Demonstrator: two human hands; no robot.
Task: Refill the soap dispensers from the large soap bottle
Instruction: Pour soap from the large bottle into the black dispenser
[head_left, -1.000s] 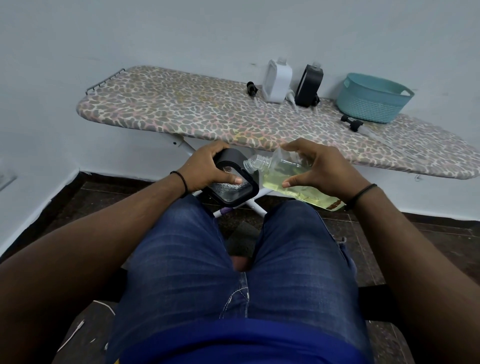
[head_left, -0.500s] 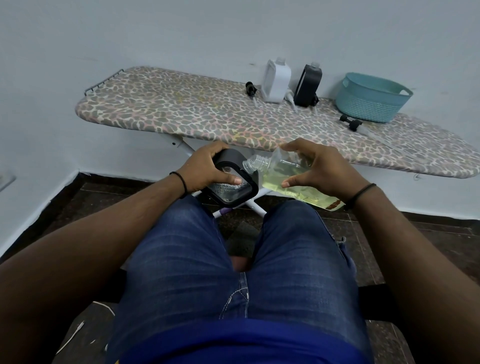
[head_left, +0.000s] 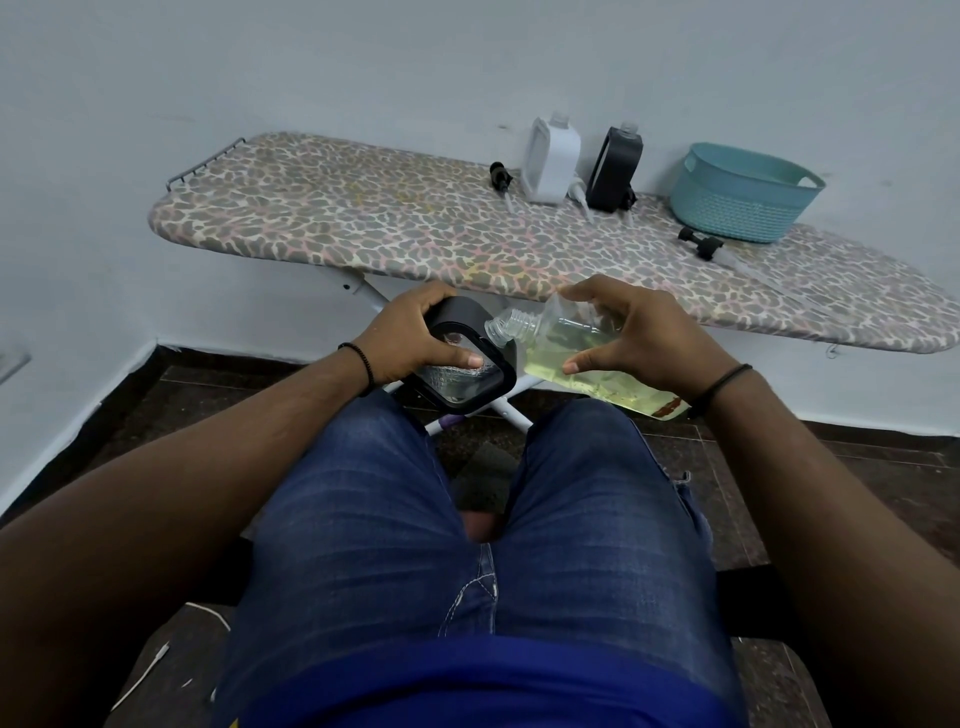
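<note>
Both hands grip: my left hand (head_left: 410, 332) clasps the black dispenser (head_left: 462, 364), my right hand (head_left: 639, 332) the soap bottle (head_left: 566, 348), so I'd tip slowly, neck over its opening.

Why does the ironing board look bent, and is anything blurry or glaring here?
Head view: the wide-angle lens bows the ironing board and stretches both forearms near the frame's edges. Head view: light is soft and even, with no harsh glare and faint shadows. Head view: the soap bottle in the right hand and the black dispenser in the left hand look sharp.
</note>
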